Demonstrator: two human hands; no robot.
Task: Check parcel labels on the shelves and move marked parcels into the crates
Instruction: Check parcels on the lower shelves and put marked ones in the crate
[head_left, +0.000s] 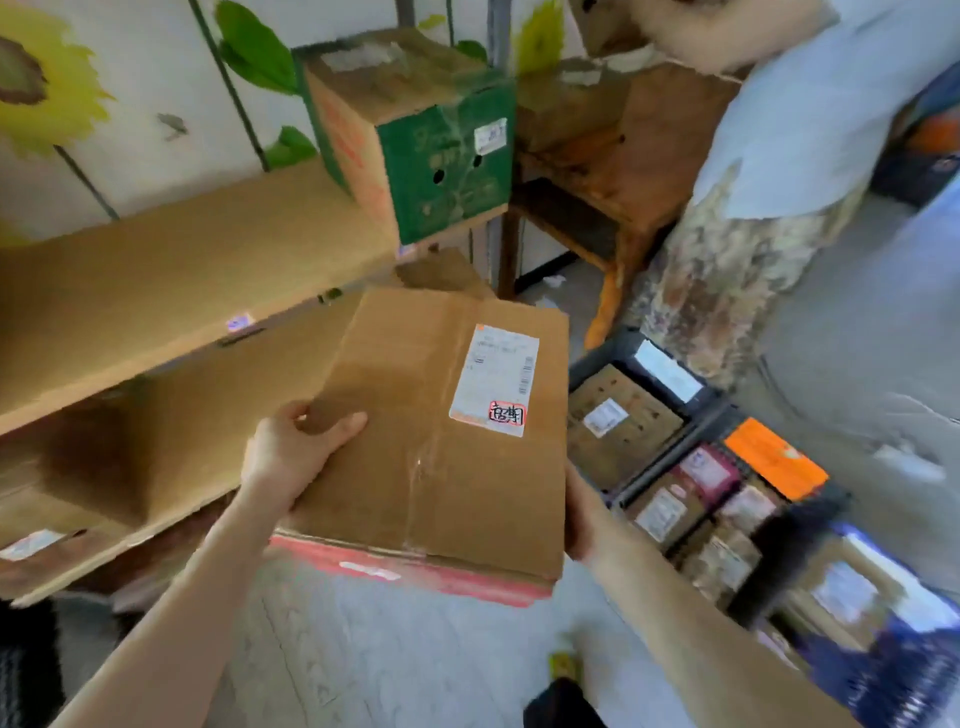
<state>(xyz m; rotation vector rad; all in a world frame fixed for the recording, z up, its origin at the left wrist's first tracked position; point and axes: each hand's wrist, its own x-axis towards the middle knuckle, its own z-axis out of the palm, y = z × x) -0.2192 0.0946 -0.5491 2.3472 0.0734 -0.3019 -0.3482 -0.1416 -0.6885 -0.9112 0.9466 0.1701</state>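
I hold a flat brown cardboard parcel (415, 447) with a red lower side in front of me, above the floor. Its white label (493, 379) faces up and carries a red-framed stamp with black handwriting at its lower right corner. My left hand (291, 452) grips the parcel's left edge, thumb on top. My right hand (579, 519) holds the right edge, mostly hidden behind the box. Dark crates (711, 415) with several labelled parcels stand on the floor to the right.
Cardboard-lined shelves (171, 280) run along the left. A green and brown box (415, 140) stands on the upper shelf. A wooden stool (597, 176) stands behind. Another person (779, 156) stands at the right, next to the crates.
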